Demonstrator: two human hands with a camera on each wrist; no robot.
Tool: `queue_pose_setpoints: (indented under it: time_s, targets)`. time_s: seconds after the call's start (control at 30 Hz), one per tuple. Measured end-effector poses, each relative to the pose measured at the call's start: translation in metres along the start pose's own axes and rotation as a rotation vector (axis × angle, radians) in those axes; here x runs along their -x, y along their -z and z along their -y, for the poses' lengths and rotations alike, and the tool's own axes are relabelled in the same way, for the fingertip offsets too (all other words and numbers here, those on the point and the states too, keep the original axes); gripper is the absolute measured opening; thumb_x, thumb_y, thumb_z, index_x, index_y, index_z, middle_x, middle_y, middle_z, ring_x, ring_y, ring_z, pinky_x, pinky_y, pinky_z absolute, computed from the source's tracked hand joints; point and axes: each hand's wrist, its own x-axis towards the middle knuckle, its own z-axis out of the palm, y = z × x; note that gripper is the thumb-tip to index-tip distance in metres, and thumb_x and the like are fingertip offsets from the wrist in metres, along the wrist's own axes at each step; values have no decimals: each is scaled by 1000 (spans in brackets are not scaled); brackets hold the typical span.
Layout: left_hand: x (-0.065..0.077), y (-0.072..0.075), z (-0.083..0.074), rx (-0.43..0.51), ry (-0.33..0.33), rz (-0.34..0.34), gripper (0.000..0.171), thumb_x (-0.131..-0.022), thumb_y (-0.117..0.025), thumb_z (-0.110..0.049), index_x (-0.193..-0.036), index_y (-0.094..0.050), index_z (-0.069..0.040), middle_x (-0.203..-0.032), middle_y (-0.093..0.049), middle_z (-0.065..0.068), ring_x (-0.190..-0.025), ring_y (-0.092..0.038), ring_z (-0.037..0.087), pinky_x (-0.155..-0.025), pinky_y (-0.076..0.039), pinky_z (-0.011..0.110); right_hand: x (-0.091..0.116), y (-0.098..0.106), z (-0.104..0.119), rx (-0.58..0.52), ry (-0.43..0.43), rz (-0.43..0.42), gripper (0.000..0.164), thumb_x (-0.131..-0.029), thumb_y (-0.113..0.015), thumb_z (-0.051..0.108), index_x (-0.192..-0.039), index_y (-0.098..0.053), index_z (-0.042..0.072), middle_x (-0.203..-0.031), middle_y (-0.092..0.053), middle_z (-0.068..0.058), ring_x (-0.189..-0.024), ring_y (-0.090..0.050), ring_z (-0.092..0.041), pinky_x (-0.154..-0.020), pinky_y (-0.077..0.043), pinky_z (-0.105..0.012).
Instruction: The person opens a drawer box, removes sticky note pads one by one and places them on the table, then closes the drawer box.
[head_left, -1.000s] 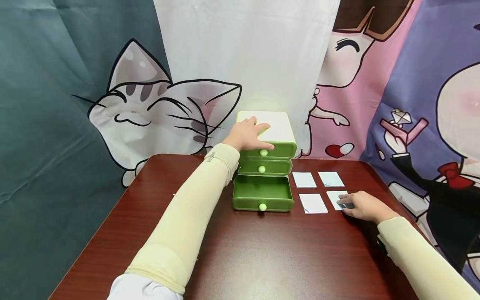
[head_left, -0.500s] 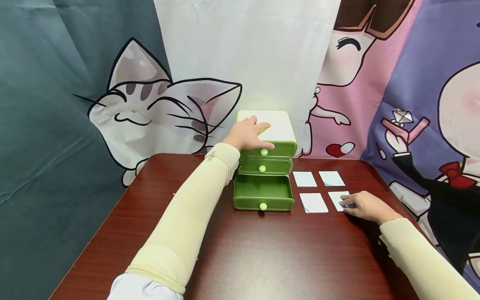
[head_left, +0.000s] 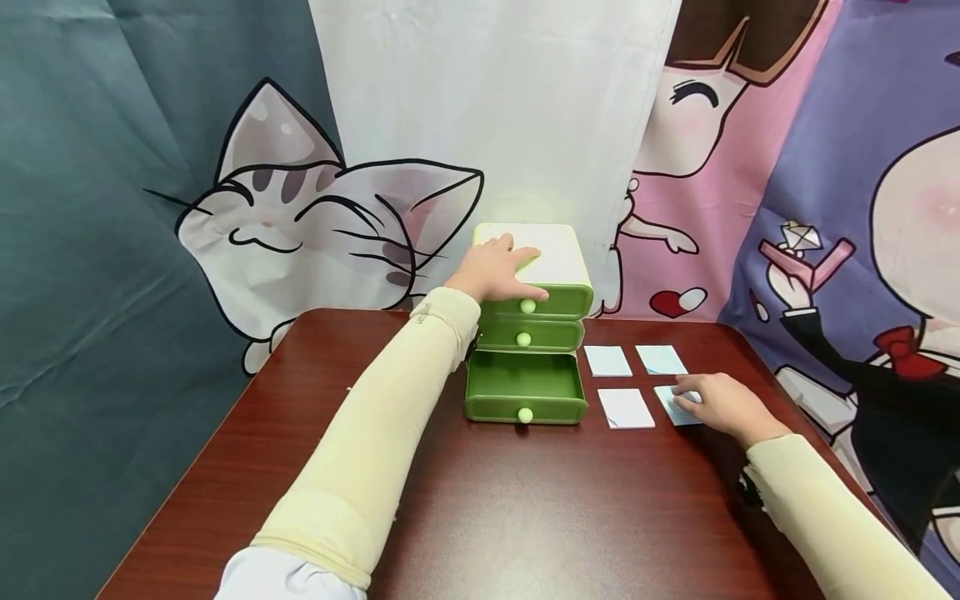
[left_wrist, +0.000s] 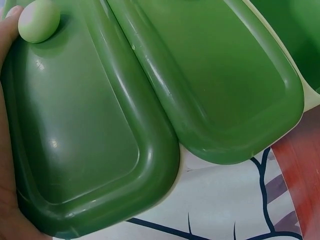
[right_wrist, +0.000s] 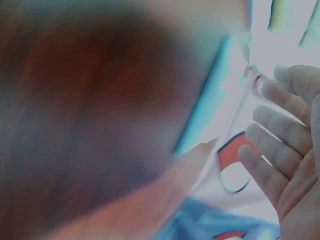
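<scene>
A green drawer unit [head_left: 558, 250] with a white top stands toward the back of the table. My left hand [head_left: 495, 268] rests on its top, fingers spread and thumb by the upper front edge. In the left wrist view, part of that hand shows beside the pale green knob [left_wrist: 39, 20]. The bottom drawer [head_left: 487, 408] is pulled out, with nothing seen inside. My right hand [head_left: 723, 408] hovers over or lightly touches the nearest right pad of pale blue notepaper [head_left: 681, 416], partly covering it. Loosely extended fingers [right_wrist: 277, 122] show in the right wrist view, holding nothing visible.
Three more square paper pads lie right of the drawers: front left [head_left: 626, 408], back left [head_left: 607, 361] and back right [head_left: 662, 359]. The dark red table [head_left: 480, 517] reaches toward me. A printed cartoon cloth [head_left: 405, 83] hangs behind it.
My right hand has lifted slightly and shifted a little back and left over the pad, its fingers moving off the paper's near side. My left hand and the drawers stay put.
</scene>
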Motion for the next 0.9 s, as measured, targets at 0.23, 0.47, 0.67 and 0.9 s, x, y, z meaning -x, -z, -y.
queue_pose_setpoints:
  time_s: [0.23,0.47,0.67,0.9]
  targets:
    - [2,1,-1,2,5,-5,93,-78,-50,-87,-156,-35,-40,-136,-44,9,-118,-51,28,-93,-46,45,-27,14,52,28,-12,-107,23,-92,-70,19,-111,-75,6,-105,-74,-16,-90,-70,-36,-77,-54,-57]
    - [3,2,-1,12,-1,-9,92,-78,-51,-87,-156,-36,-39,-134,-44,9,-116,-51,28,-93,-46,46,-51,15,113,60,124,-234,16,-90,-70,17,-103,-75,10,-83,-72,-1,-72,-68,-23,-63,-54,-47]
    - [4,2,-1,15,-4,-7,93,-78,-50,-87,-156,-36,-39,-134,-45,9,-116,-52,27,-92,-47,45,-58,7,162,91,307,-336,7,-87,-74,16,-91,-68,14,-63,-54,10,-53,-51,-11,-47,-44,-36]
    - [3,2,-2,15,-4,-6,93,-78,-50,-87,-156,-36,-39,-135,-45,9,-118,-51,28,-92,-48,46,-62,-11,192,135,487,-412,14,-84,-79,17,-90,-66,16,-67,-60,10,-51,-56,-11,-43,-45,-34]
